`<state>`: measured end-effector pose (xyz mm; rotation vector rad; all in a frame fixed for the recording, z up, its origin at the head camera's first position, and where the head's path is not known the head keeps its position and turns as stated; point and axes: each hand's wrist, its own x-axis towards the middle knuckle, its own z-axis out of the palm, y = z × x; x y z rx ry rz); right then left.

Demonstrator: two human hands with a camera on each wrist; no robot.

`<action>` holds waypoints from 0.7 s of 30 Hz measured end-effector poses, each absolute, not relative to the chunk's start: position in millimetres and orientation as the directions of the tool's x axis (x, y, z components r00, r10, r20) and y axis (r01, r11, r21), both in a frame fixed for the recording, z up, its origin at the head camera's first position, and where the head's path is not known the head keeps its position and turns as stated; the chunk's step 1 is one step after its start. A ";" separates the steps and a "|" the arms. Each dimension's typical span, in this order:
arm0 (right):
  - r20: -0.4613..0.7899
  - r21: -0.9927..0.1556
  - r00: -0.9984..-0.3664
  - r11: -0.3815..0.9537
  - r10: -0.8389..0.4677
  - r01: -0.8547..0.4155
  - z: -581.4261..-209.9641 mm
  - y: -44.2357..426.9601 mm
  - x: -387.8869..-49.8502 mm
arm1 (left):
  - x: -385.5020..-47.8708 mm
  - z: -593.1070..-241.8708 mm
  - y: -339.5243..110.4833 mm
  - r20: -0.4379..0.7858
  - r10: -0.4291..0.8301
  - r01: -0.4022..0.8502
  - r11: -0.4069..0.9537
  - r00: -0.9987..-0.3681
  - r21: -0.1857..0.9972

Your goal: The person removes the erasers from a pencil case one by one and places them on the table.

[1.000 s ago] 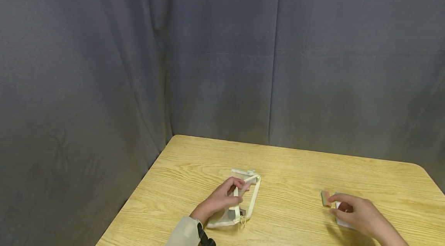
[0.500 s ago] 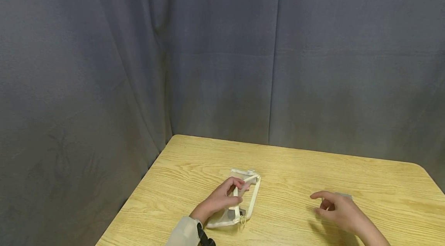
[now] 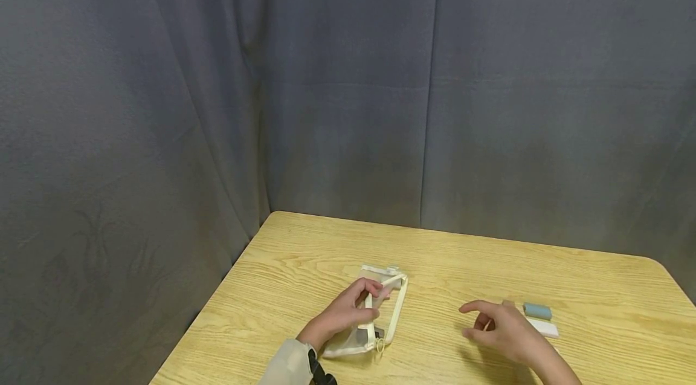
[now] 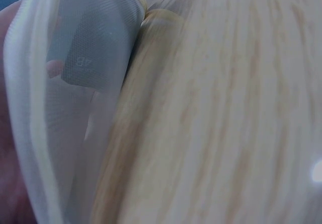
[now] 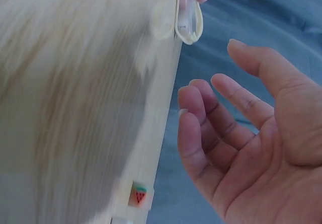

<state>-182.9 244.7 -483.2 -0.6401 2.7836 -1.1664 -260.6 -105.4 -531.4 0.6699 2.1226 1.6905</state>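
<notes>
And here's the pouch, left of the middle on the near part of the table, its mouth spread toward the right; the left hand has it by the left side of the pale rim, fingers bent over the edge, thumb apart below them; over on the right, the right hand is in the air, fingers loosely bent, a wide gap to the thumb, nothing in its grasp!

Look at that see-through mesh; it should be light and floppy, likely to sag and fold if taken by the side, while the taped rim looks the stiffer part; so the rim is the place to hold, one side pinched and the other left free so the mouth stays wide; the pull loop hangs at the near corner and could snag a finger.

Inside, a grey block with printed lettering shows through; it probably weighs the bottom down a little.

Beyond the right hand, a blue block lies just beside a white block, farther from us; both look small and light, rubbery perhaps, best pinched across their narrow sides; a fruit-print block shows in the right wrist view, partly blurred!
</notes>
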 end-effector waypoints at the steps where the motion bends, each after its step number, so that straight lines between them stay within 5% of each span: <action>1: 0.104 -0.692 -0.917 0.634 -0.386 -0.345 -483.5 241.9 -183.1 | -260.6 -531.5 -105.5 0.022 0.558 0.147 0.179 -0.829 0.973; 21: 0.068 -0.717 -0.875 0.586 -0.479 -0.377 -485.3 200.6 -195.7 | -261.2 -530.6 -106.5 0.034 0.544 0.159 0.185 -0.839 0.970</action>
